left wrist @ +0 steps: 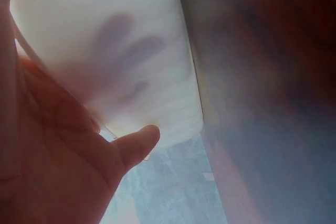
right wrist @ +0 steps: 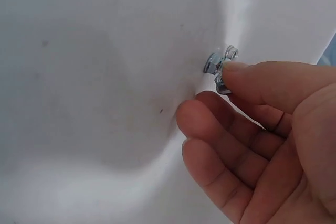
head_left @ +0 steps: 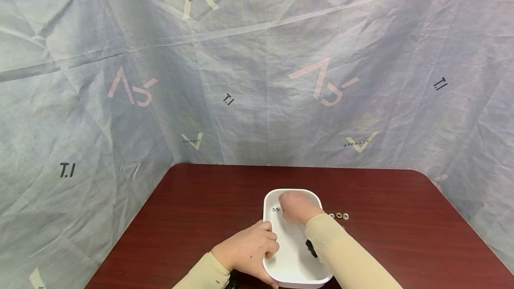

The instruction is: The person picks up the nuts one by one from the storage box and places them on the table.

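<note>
Several nuts (right wrist: 211, 63), upper right in the right-wrist view, look light, hard, slippery: pinch across flats. Right fingers (right wrist: 195, 120) pinch one; left fingers (head_left: 271, 236) grip the tray (head_left: 290, 253).

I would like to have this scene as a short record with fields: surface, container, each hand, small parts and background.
Surface: dark red table
Container: white bin, open at the top, on the table
Left hand: grips the bin's left wall, fingers bent over the rim
Right hand: inside the bin, pinching a metal nut
Other nuts in bin: two, close beside the right hand
Nuts on table: at least three, right of the bin
Background: grey printed sheet
</note>
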`<state>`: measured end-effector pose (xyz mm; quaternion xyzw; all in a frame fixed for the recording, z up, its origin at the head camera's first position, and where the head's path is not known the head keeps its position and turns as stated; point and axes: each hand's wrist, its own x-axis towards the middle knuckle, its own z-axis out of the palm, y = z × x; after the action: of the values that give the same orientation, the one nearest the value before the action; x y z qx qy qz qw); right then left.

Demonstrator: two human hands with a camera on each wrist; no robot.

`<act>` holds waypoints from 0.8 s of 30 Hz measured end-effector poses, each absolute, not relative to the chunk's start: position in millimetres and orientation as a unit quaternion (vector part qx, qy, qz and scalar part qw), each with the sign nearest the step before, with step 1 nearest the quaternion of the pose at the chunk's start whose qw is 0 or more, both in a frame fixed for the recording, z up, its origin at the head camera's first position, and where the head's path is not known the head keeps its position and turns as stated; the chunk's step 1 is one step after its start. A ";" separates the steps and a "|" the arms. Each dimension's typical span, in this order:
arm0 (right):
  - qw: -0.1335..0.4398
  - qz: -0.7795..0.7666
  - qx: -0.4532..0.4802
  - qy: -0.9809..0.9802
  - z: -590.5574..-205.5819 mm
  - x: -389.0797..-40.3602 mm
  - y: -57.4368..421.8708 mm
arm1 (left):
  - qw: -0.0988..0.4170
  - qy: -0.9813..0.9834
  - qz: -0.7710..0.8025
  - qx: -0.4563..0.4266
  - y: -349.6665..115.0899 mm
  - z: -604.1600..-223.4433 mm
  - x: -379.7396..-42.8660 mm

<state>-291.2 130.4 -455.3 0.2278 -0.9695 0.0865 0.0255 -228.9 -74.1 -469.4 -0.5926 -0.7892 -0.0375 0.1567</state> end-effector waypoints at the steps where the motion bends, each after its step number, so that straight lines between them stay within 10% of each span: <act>1: 0.027 0.088 0.227 -0.969 -455.1 -291.7 130.5 | 0.157 -0.790 -0.037 -0.592 -74.2 -468.8 -228.7; 24: 0.017 0.163 0.195 -0.967 -434.4 -286.4 135.3 | 0.140 -0.800 -0.029 -0.583 -74.1 -467.1 -227.0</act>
<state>-286.4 135.3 -434.4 0.1952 -0.9670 0.1627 0.0167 -227.0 -74.1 -467.1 -0.5831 -0.7997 -0.0289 0.1401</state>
